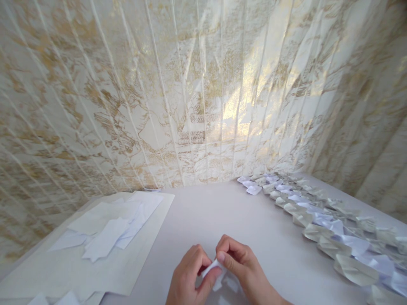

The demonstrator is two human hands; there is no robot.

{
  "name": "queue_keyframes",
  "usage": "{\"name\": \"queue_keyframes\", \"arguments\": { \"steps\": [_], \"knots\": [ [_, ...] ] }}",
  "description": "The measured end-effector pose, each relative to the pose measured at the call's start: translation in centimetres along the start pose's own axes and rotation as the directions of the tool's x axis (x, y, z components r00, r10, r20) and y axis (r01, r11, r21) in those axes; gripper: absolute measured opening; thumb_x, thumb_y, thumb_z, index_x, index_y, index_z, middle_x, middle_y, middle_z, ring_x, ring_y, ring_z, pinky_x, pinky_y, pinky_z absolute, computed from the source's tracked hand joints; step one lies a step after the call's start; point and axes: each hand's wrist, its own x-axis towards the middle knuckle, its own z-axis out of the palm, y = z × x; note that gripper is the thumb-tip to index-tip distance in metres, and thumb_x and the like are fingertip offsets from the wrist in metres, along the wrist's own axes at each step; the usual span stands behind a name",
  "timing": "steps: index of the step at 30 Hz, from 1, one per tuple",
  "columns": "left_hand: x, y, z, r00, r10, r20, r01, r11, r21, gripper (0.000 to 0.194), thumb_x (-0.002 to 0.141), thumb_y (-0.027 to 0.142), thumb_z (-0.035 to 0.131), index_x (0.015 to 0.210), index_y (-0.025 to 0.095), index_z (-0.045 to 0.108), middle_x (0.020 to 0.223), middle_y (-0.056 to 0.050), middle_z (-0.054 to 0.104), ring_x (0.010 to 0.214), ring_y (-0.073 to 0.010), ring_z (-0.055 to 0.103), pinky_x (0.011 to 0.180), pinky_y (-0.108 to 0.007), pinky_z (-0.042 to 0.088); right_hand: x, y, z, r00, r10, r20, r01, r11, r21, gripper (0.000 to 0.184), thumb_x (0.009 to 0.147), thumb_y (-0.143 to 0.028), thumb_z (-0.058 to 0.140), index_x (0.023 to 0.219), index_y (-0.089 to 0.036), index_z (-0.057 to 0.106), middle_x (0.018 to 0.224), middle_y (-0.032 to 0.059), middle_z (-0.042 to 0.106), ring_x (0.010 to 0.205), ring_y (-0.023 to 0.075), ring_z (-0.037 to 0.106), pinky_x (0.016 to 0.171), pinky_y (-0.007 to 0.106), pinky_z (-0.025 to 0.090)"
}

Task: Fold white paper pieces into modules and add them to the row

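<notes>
Both my hands meet low in the middle of the view, just above the white table [222, 212]. My left hand [187, 277] and my right hand [237, 260] pinch the same small folded white paper piece [213, 271] between thumbs and fingers. Most of that paper is hidden behind my fingers. A little more white paper [232, 283] shows under my right hand.
Loose white paper slips [108, 231] lie on a cream board [95, 271] at the left. Several folded paper shapes [321, 224] run in rows along the right side of the table. A white and gold marbled wall [190, 84] stands close behind.
</notes>
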Motion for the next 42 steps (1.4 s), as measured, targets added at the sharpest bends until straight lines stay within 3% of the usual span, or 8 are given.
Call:
{"name": "queue_keyframes", "arguments": {
  "steps": [4,10,19,23,27,31,36,42],
  "knots": [
    [0.2,0.7,-0.5,0.989,-0.135,0.055,0.142,0.981,-0.131,0.033,0.091,0.045,0.052,0.067,0.022,0.05,0.065,0.005,0.043,0.059,-0.0117,0.045,0.058,-0.022,0.035,0.1,0.3,0.2,0.997,0.077,0.006,-0.077,0.99,0.116,0.045,0.079,-0.059,0.066,0.067,-0.019,0.047,0.063,-0.0042,0.042,0.06,0.0123,0.036,0.06,0.026,0.031],
    [0.7,0.9,-1.3,0.933,-0.345,0.105,0.359,0.918,-0.171,0.037,0.088,0.05,0.054,0.066,0.021,0.051,0.063,0.005,0.043,0.06,-0.0124,0.045,0.059,-0.022,0.034,0.3,0.7,-0.2,0.996,0.052,0.073,-0.039,0.984,-0.173,0.041,0.082,-0.058,0.063,0.075,-0.017,0.056,0.065,-0.0042,0.043,0.063,0.0127,0.037,0.061,0.025,0.031],
    [0.7,0.6,-0.9,0.908,-0.406,0.104,0.419,0.882,-0.216,0.041,0.082,0.053,0.06,0.061,0.02,0.048,0.059,0.006,0.039,0.058,-0.0123,0.04,0.057,-0.022,0.032,0.2,1.0,-0.6,0.99,0.108,0.087,-0.084,0.966,-0.246,0.044,0.08,-0.057,0.064,0.066,-0.016,0.057,0.059,-0.0055,0.038,0.059,0.0112,0.034,0.056,0.025,0.026],
    [1.1,1.5,-0.9,0.857,-0.488,0.167,0.515,0.798,-0.312,0.044,0.082,0.06,0.057,0.066,0.02,0.049,0.06,0.007,0.038,0.059,-0.012,0.038,0.056,-0.022,0.031,0.5,1.4,-0.4,0.987,0.15,0.064,-0.147,0.988,-0.042,0.048,0.075,-0.062,0.068,0.067,-0.017,0.054,0.057,-0.0049,0.044,0.056,0.0104,0.038,0.054,0.024,0.028],
    [1.3,2.2,-0.9,0.872,-0.465,0.152,0.488,0.807,-0.332,0.046,0.086,0.063,0.05,0.074,0.019,0.057,0.064,0.005,0.044,0.062,-0.013,0.043,0.059,-0.021,0.036,0.9,1.5,-0.4,0.988,0.152,-0.027,-0.147,0.981,0.129,0.045,0.074,-0.058,0.073,0.071,-0.017,0.054,0.058,-0.0037,0.052,0.055,0.01,0.044,0.054,0.023,0.032],
    [1.2,2.1,-0.7,0.866,-0.47,0.173,0.5,0.801,-0.328,0.043,0.083,0.062,0.056,0.076,0.019,0.059,0.061,0.006,0.046,0.061,-0.0132,0.046,0.06,-0.021,0.037,0.9,1.6,-0.4,0.996,0.093,-0.001,-0.091,0.977,0.193,0.039,0.076,-0.049,0.074,0.093,-0.02,0.054,0.068,-0.0036,0.058,0.058,0.0108,0.048,0.055,0.022,0.036],
    [1.1,1.7,-0.7,0.858,-0.488,0.161,0.514,0.805,-0.296,0.045,0.083,0.064,0.054,0.074,0.019,0.056,0.058,0.008,0.039,0.057,-0.0121,0.04,0.056,-0.022,0.032,0.2,1.2,-0.1,0.995,0.101,0.002,-0.101,0.994,0.036,0.031,0.083,-0.04,0.063,0.106,-0.022,0.054,0.083,-0.001,0.06,0.066,0.0133,0.049,0.06,0.024,0.039],
    [1.0,1.5,-0.7,0.859,-0.474,0.195,0.512,0.808,-0.292,0.046,0.084,0.065,0.051,0.076,0.019,0.055,0.058,0.008,0.04,0.057,-0.0123,0.04,0.057,-0.022,0.031,-0.2,0.9,0.3,0.994,0.103,0.035,-0.1,0.99,-0.1,0.028,0.081,-0.029,0.059,0.107,-0.02,0.054,0.076,-0.0035,0.053,0.066,0.0134,0.045,0.06,0.024,0.036]
  ]
}}
